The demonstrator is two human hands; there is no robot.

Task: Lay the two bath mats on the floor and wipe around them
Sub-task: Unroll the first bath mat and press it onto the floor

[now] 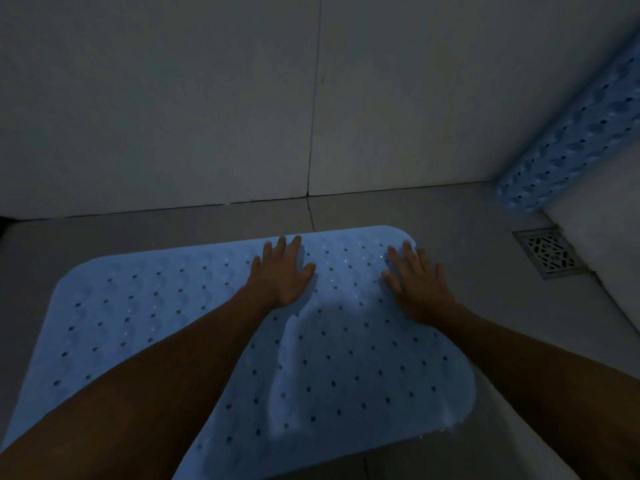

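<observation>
Dim light, details soft. Blue perforated bath mat (194, 317) lies flat on the tiled floor (433, 209), directly under both hands, long axis running left to right across the person's front. A shallow ridge seems to run toward the person from between the palms. Rolled second mat (571, 133) leans in the corner, ahead of and well to the right of the right hand (417, 289); its long axis slants up along the wall. The right hand is clearly nearer to it. Floor drain (549, 252) sits just right of that hand. Left hand (282, 275) and right hand both press flat on the mat's far edge, fingers straight and spread, gripping nothing.
</observation>
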